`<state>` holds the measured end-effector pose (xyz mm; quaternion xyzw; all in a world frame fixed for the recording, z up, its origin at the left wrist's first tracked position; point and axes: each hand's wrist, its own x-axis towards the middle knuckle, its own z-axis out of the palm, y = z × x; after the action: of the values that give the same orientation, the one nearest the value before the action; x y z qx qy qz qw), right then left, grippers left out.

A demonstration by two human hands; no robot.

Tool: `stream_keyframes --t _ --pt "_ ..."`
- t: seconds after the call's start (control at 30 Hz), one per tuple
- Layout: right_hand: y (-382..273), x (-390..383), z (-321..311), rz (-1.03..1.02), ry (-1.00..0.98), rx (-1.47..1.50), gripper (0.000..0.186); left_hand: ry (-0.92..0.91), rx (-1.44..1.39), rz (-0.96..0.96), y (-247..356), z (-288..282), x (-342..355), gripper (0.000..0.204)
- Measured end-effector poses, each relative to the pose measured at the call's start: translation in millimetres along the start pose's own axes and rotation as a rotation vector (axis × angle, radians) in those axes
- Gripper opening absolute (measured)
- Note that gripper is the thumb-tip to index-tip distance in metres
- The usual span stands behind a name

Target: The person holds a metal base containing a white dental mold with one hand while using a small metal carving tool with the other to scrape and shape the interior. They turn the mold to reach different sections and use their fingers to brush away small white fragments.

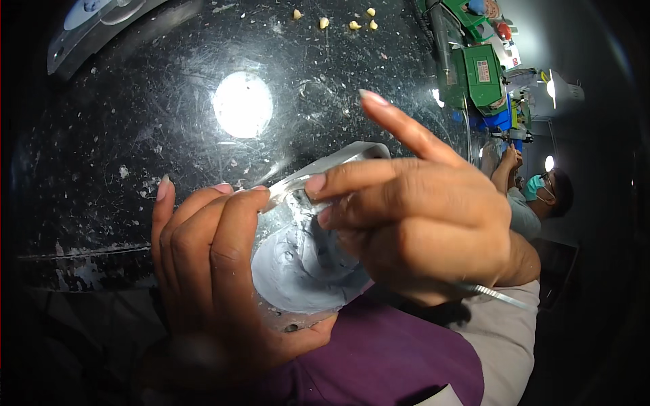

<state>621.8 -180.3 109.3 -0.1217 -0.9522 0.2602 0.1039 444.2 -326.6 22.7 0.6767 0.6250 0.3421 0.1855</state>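
Observation:
My left hand (pixel 217 257) is closed round the left edge of a metal mould half (pixel 369 150), with the thumb beneath it and the fingers over its far rim. Pale grey, paste-like material (pixel 288 271) fills the mould in a rounded, uneven mass with a ridge and a hollow. Over its right side, my right hand (pixel 426 223) is curled round a slim metal hand tool (pixel 501 296), whose ridged handle sticks out behind the palm. The tool's working end is hidden. My right little finger points outward, and the fingertips are close to the mould's far rim.
Several small cream-coloured, tooth-like pieces (pixel 324 23) lie on the scratched black bench (pixel 169 122). Another metal mould part (pixel 101 30) sits at the far left. Green bins (pixel 482 78) stand along the right, where a masked co-worker (pixel 542 193) sits.

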Motion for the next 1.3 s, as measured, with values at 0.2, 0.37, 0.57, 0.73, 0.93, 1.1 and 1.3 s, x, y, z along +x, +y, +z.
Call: stream_keyframes --t 0.2,0.37,0.57,0.73,0.93,1.1,1.3 --pt "1 -34 14 0.184 0.042 0.087 0.025 0.134 0.033 0.001 0 7 2 0.097" --pt "-3 -25 28 0.241 0.181 0.177 0.027 -0.002 0.052 0.045 -2 2 -1 0.122" --pt "4 -24 26 0.006 0.103 -0.149 0.021 0.020 0.020 -0.004 -2 4 -1 0.122" --pt "-6 -26 37 -0.099 0.218 -0.292 0.024 0.032 -0.008 -0.046 6 2 1 0.124" --pt "-1 -17 15 0.276 0.180 0.210 0.025 0.099 0.024 -0.020 5 0 5 0.103" --pt "-6 -11 11 0.275 0.093 0.141 0.023 0.083 -0.003 -0.011 1 -1 3 0.104" --pt "6 -11 25 0.034 0.254 -0.119 0.020 -0.001 -0.003 -0.025 0 2 1 0.122"
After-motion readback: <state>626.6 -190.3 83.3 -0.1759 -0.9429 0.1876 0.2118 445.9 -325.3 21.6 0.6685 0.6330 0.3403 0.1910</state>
